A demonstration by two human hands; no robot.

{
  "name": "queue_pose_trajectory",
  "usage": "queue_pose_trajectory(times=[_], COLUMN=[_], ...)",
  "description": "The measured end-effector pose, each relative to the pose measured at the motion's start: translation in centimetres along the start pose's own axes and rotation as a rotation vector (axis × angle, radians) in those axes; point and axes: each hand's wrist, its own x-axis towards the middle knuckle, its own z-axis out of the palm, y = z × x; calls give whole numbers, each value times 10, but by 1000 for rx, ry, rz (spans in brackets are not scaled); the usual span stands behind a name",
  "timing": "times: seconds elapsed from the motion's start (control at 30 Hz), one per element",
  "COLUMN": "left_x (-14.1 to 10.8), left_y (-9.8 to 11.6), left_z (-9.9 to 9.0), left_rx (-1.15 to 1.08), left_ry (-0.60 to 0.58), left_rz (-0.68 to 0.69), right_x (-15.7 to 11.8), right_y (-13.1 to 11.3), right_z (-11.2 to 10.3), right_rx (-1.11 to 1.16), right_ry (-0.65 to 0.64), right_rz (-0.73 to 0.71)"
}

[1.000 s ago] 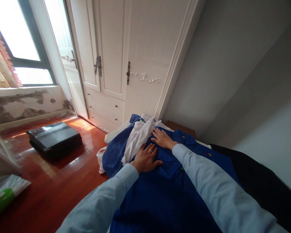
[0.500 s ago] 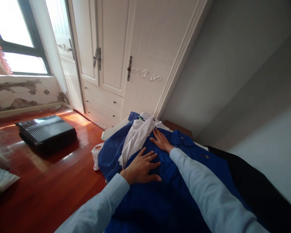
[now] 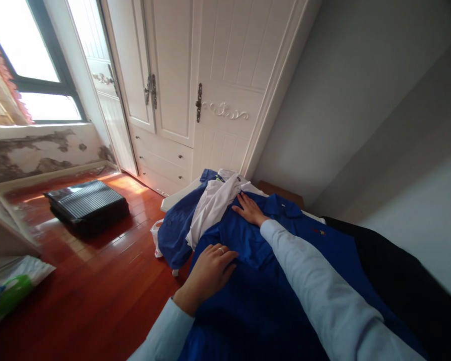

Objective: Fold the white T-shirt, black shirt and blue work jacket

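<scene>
A blue collared shirt [image 3: 248, 306] lies spread in front of me, with a small embroidered mark on its chest. My right hand [image 3: 249, 209] rests flat on its upper part, fingers stretched beside a white garment [image 3: 212, 203]. Lower and to the left, my left hand [image 3: 209, 269], with a ring on one finger, is over the shirt's left side. Its fingers bend downward and the thumb stands apart; no cloth shows pinched between them. Another blue garment [image 3: 178, 225] hangs over the left edge, partly under the white one.
Beneath the clothes shows a white surface's edge [image 3: 173, 199]. A white wardrobe [image 3: 225, 60] stands ahead. On the red wooden floor [image 3: 108, 296] lie a black ribbed case [image 3: 88, 205] and a plastic package [image 3: 17, 286]. A white plastic bag [image 3: 156, 238] hangs at the left; black cloth [image 3: 394, 271] lies right.
My left hand has drawn back toward me and down, its spread fingers now bent and closer together. The right hand stays on the shirt. The view has turned slightly left.
</scene>
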Motion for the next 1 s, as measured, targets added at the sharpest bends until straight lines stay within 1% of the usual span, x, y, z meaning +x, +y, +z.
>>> queue_pose_trajectory(times=[0.1,0.17,0.27,0.33,0.43,0.5,0.53,0.63,0.7,0.77,0.8,0.83,0.9,1.0], left_x=[6,9,10,8,0,-6,-8,-10,-7,-3,-1,0,1,1], left_y=[3,7,18,27,38,41,41,32,19,3,-5,-12,-22,-24], left_z=[-10,-10,2,14,28,30,28,14,1,-10,-14,-17,-20,-21], left_rx=[52,62,29,-6,-41,-56,-61,-42,14,92,133,172,237,292], left_ry=[59,52,-69,-114,-64,-24,-22,-19,47,126,140,133,78,16], left_rz=[-9,29,111,136,107,86,84,70,25,-48,-93,-139,-212,-257], right_x=[0,0,0,0,0,0,0,1,1,0,-1,-2,-5,-13], right_y=[0,0,0,1,1,1,1,1,0,-1,-2,-3,-7,-18], right_z=[0,0,0,0,-1,-1,-1,-1,-1,-2,-3,-4,-6,-10], right_rx=[3,10,23,30,37,40,42,45,39,19,4,-11,-39,-73], right_ry=[6,11,23,28,32,31,31,28,23,21,25,31,48,126], right_rz=[-4,-9,-15,-20,-29,-32,-32,-31,-27,-22,-20,-19,-14,1])
